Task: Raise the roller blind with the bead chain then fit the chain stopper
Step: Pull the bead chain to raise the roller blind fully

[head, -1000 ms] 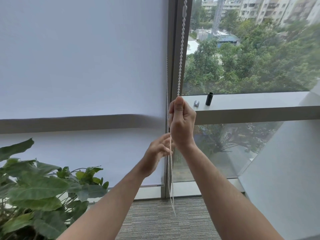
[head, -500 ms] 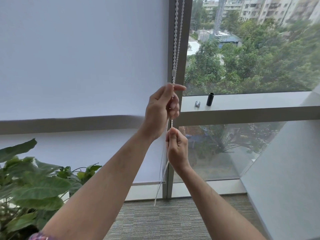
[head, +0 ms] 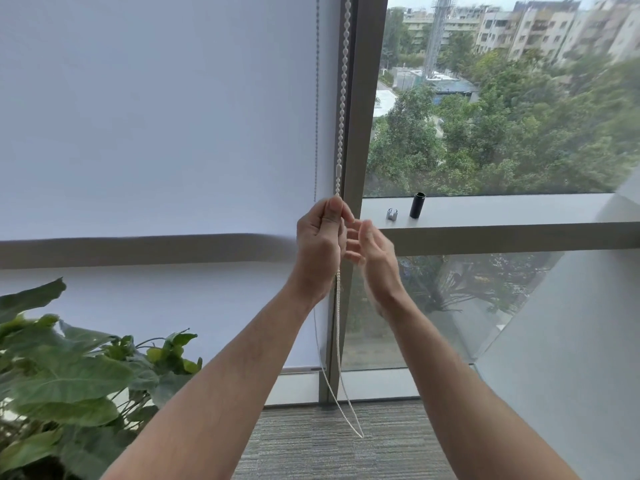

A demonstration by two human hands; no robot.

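Left hand pinching one white plastic bead chain beside the grey window frame; right hand just beside, fingers loose, grip empty. One smooth white roller blind lowered. On the ledge: one small silver clip, one black cylinder.

Matt white cloth blind, white plastic bead chain, ribbed grey carpet

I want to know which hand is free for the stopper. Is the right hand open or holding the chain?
Open: the right hand has relaxed fingers beside the bead chain, holding nothing. The left hand pinches the chain.
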